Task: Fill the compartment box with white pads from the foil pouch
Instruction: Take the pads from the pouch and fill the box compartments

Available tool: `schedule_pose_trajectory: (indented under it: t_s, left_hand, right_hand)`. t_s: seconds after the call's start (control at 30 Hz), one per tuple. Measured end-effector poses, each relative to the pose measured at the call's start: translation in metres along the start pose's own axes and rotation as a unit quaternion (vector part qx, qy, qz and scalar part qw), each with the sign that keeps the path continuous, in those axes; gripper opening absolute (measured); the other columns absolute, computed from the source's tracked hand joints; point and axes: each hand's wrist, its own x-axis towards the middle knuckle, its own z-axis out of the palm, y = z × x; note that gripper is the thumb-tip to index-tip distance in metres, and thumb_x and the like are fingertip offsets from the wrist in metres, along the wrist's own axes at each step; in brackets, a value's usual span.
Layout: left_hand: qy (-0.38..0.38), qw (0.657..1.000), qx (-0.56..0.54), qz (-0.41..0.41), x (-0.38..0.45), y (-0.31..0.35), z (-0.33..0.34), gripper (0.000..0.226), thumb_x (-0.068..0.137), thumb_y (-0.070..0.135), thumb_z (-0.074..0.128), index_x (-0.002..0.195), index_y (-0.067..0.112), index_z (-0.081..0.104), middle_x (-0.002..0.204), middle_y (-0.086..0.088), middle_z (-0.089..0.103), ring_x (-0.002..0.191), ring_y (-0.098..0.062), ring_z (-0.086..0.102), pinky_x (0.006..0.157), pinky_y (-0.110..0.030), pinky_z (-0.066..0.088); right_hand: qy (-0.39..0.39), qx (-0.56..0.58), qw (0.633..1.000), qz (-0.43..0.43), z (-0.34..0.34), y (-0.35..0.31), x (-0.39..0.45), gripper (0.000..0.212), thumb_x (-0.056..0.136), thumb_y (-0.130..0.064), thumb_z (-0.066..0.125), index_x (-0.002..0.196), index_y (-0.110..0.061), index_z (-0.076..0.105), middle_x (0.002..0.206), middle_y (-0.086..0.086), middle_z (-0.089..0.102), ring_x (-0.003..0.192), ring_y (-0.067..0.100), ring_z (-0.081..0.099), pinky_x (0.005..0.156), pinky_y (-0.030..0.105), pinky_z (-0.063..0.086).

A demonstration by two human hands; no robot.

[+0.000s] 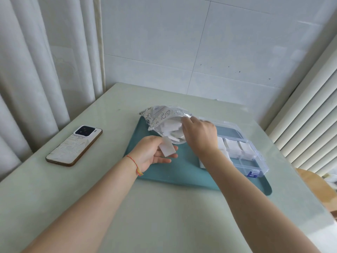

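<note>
The foil pouch (160, 115) lies on the teal tray (182, 172) with its mouth open toward me, white pads (173, 128) showing inside. My right hand (200, 136) reaches into the pouch mouth, fingertips curled on the pads there. Just left of the opening, my left hand (153, 152) is palm up and pinches one white pad (166, 147) under the thumb. The clear compartment box (249, 154) stands open to the right, partly hidden by my right forearm; white pads (235, 147) fill its middle compartments.
A phone (74, 145) lies face down on the pale green table, left of the tray. Tiled wall behind, curtain at left, blinds at right. A wooden chair edge (313, 187) shows at the far right.
</note>
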Motion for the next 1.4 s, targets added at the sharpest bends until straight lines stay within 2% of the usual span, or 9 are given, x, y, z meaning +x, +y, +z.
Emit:
schedule_pose_trajectory:
  t_s: [0.17,0.27,0.4,0.57,0.67,0.83,1.03,1.2,1.4]
  left_hand:
    - [0.016,1.0,-0.02,0.015,0.002,0.001,0.0,0.029,0.101,0.011,0.041,0.115,-0.003,0.061,0.102,-0.021,0.073,0.079,-0.033,0.071,0.056,-0.03,0.057]
    - [0.028,0.999,-0.027,0.014,0.004,0.0,0.001,0.028,0.1,0.009,0.038,0.115,-0.001,0.06,0.101,-0.02,0.072,0.08,-0.033,0.072,0.055,-0.031,0.057]
    - [0.023,0.999,-0.045,0.001,0.003,0.001,0.004,0.032,0.1,0.007,0.034,0.12,-0.001,0.057,0.102,-0.021,0.07,0.08,-0.034,0.071,0.054,-0.031,0.057]
    - [0.005,0.997,-0.073,-0.013,0.002,0.002,0.008,0.034,0.098,0.01,0.034,0.123,0.0,0.055,0.11,-0.024,0.069,0.09,-0.039,0.069,0.056,-0.032,0.057]
    - [-0.014,0.994,-0.111,-0.003,0.004,0.004,0.011,0.033,0.097,0.019,0.038,0.115,0.002,0.059,0.102,-0.021,0.07,0.091,-0.039,0.069,0.058,-0.034,0.058]
    - [0.0,0.994,-0.108,0.009,0.006,0.0,0.026,0.032,0.099,0.034,0.045,0.109,0.009,0.063,0.091,-0.011,0.066,0.076,-0.025,0.066,0.057,-0.035,0.058]
    - [0.016,0.997,-0.074,0.027,0.006,-0.004,0.034,0.024,0.098,0.033,0.052,0.104,0.018,0.069,0.09,-0.005,0.071,0.076,-0.02,0.067,0.057,-0.032,0.056]
    - [0.019,0.997,-0.054,0.044,0.004,-0.005,0.034,0.025,0.099,0.038,0.051,0.1,0.024,0.071,0.094,-0.002,0.073,0.08,-0.018,0.069,0.063,-0.032,0.057]
    - [-0.004,0.998,-0.031,0.063,0.001,-0.003,0.03,0.057,0.083,0.068,0.047,0.106,0.022,0.071,0.098,-0.003,0.075,0.087,-0.017,0.071,0.065,-0.031,0.056]
  right_hand:
    - [0.071,0.101,0.992,0.03,-0.003,0.01,-0.013,0.012,0.075,-0.004,0.069,0.071,-0.006,0.058,0.077,0.01,0.049,0.056,0.03,0.045,0.044,0.022,0.017]
    - [0.016,0.183,0.976,0.116,-0.009,0.015,-0.02,0.006,0.087,-0.015,0.06,0.086,-0.009,0.06,0.091,0.005,0.053,0.067,0.029,0.05,0.046,0.027,0.029]
    - [-0.071,0.326,0.916,0.224,-0.016,0.02,-0.022,0.012,0.086,-0.017,0.055,0.079,-0.007,0.055,0.075,0.005,0.058,0.062,0.021,0.043,0.052,0.028,0.035]
    - [-0.12,0.47,0.813,0.322,-0.026,0.03,-0.028,0.014,0.082,-0.014,0.056,0.076,-0.002,0.055,0.06,0.0,0.049,0.049,0.02,0.041,0.049,0.025,0.032]
    - [-0.144,0.537,0.754,0.351,-0.034,0.032,-0.035,0.01,0.084,-0.009,0.055,0.077,-0.002,0.057,0.053,0.001,0.041,0.04,0.018,0.035,0.043,0.019,0.027]
    - [-0.174,0.594,0.7,0.357,-0.034,0.027,-0.046,0.008,0.086,-0.007,0.055,0.081,-0.004,0.06,0.06,0.007,0.043,0.039,0.016,0.029,0.04,0.018,0.022]
    - [-0.193,0.585,0.703,0.355,-0.034,0.027,-0.051,0.008,0.087,-0.007,0.055,0.079,-0.005,0.057,0.062,0.007,0.044,0.04,0.015,0.031,0.039,0.018,0.024]
    - [-0.192,0.546,0.738,0.348,-0.038,0.023,-0.05,0.01,0.083,-0.008,0.058,0.084,0.001,0.061,0.063,0.007,0.058,0.036,0.014,0.035,0.043,0.02,0.026]
    - [-0.163,0.531,0.76,0.337,-0.036,0.014,-0.05,0.003,0.085,-0.011,0.062,0.083,-0.009,0.061,0.068,0.018,0.065,0.033,0.014,0.039,0.045,0.023,0.03]
